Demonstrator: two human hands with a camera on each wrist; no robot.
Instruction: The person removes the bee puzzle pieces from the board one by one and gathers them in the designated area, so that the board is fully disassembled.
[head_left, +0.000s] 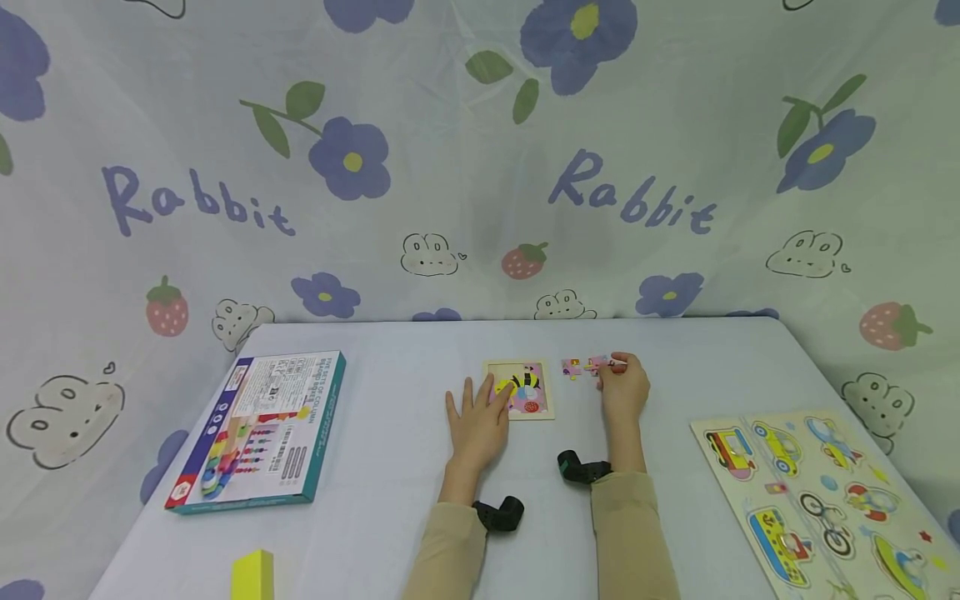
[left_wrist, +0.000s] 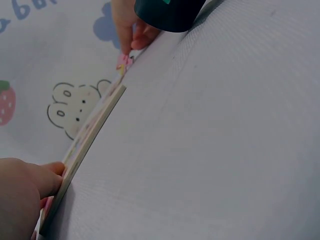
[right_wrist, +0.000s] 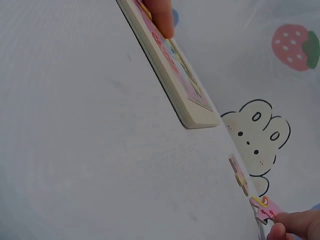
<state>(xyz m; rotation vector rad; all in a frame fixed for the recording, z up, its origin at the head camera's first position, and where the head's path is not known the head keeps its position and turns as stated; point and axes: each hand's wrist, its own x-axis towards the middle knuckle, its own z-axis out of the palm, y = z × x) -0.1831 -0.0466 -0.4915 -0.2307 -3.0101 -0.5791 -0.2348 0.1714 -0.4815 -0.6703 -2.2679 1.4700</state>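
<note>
A small wooden puzzle tray [head_left: 550, 400] with a bee picture lies on the white table. My left hand [head_left: 480, 425] rests over its left side with fingers spread; in the left wrist view the left hand [left_wrist: 25, 192] touches the tray's edge [left_wrist: 90, 142]. To the right of the tray lies a pink puzzle piece [head_left: 572, 367]. My right hand [head_left: 626, 390] pinches another pink piece [head_left: 596, 363] beside it. The right wrist view shows the right hand's fingertips [right_wrist: 295, 225] on that piece [right_wrist: 266, 207], with the loose piece [right_wrist: 238, 175] close by.
A boxed set [head_left: 262, 425] lies on the left of the table, and a yellow block [head_left: 252, 575] stands near the front edge. On the right is a large wooden board [head_left: 825, 500] with vehicle pictures. A patterned cloth [head_left: 480, 167] hangs behind the table.
</note>
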